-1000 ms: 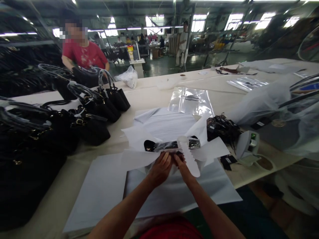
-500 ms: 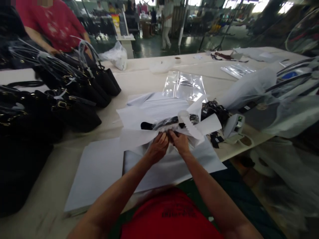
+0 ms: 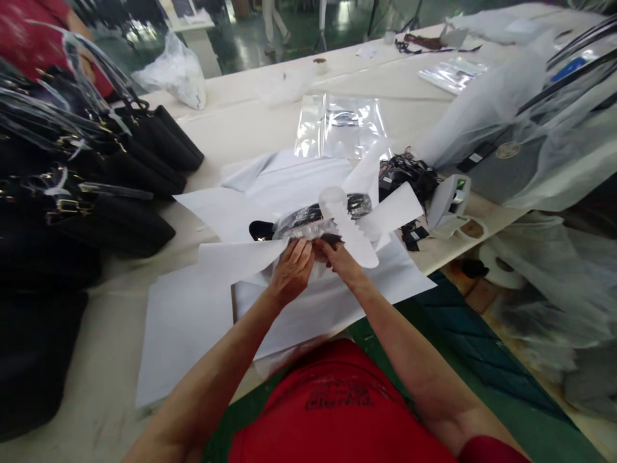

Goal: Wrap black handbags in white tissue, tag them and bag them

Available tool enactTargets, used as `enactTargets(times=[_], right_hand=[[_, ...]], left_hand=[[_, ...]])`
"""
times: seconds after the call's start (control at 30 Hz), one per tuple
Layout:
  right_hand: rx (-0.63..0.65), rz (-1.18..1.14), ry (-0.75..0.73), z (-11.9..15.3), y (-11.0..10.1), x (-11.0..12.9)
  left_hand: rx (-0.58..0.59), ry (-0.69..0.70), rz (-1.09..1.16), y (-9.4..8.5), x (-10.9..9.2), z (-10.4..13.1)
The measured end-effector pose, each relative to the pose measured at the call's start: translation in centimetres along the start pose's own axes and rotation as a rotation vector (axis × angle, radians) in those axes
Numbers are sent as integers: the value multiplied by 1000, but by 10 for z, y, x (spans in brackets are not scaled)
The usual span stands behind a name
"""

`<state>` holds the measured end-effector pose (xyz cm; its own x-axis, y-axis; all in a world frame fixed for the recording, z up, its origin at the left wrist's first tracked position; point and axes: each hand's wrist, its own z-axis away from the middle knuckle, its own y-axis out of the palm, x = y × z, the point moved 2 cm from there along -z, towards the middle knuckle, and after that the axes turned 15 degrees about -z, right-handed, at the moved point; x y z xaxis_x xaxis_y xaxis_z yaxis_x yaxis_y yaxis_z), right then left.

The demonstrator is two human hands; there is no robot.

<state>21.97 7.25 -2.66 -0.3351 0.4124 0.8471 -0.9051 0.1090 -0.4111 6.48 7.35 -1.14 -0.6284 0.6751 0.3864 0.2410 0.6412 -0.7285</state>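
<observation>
In front of me a black handbag (image 3: 261, 230), its handles (image 3: 303, 217) covered in clear plastic, lies among sheets of white paper (image 3: 299, 177). My left hand (image 3: 293, 269) is closed at the bag's near edge, fingers bent over it. Close beside it, my right hand (image 3: 339, 258) pinches the same dark edge. What lies under the fingertips is mostly hidden. A white card strip with a toothed side (image 3: 354, 235) slants across the handles, next to the right hand. White paper flaps stick out to both sides.
Several black handbags (image 3: 110, 218) stand at left. A stack of white sheets (image 3: 186, 334) lies near my left arm. Clear plastic bags (image 3: 340, 125) lie behind the work. Black tags with cords (image 3: 407, 177), a white dispenser (image 3: 449, 199) and a plastic-covered grey bag (image 3: 501, 161) are at right.
My view has tipped downward. Both hands stay at the bag's near edge with small finger shifts. The toothed card strip now stands more upright, and more of the dark edge shows by my right hand.
</observation>
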Motion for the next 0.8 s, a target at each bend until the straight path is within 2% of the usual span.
enactTargets(times=[0.2,0.3,0.37,0.43,0.5,0.57,0.63,0.7,0.8], right_hand=[[77,-109,80,4,5,-31],[134,-160,148,20,1,-42],[123,-172,168,33,-9,-52],[46,-185,167,43,-28,-65],[-131,-165,102,43,-58,-79],[-330,-53,19,33,-95,-93],[-455,93,-12,13,-132,-106],[-489,203,18,-13,-162,-117],[-462,330,55,-49,-192,-132]], left_hand=[[4,-10,58,-2,2,-2],[-11,-63,97,-7,5,-3],[-1,-82,122,-8,7,1],[-13,-73,141,-8,6,8],[-58,-59,164,-8,3,16],[-76,-77,193,-10,-3,24],[-46,-72,216,-14,-12,27],[-2,-23,228,-19,-21,27],[40,46,235,-21,-32,28]])
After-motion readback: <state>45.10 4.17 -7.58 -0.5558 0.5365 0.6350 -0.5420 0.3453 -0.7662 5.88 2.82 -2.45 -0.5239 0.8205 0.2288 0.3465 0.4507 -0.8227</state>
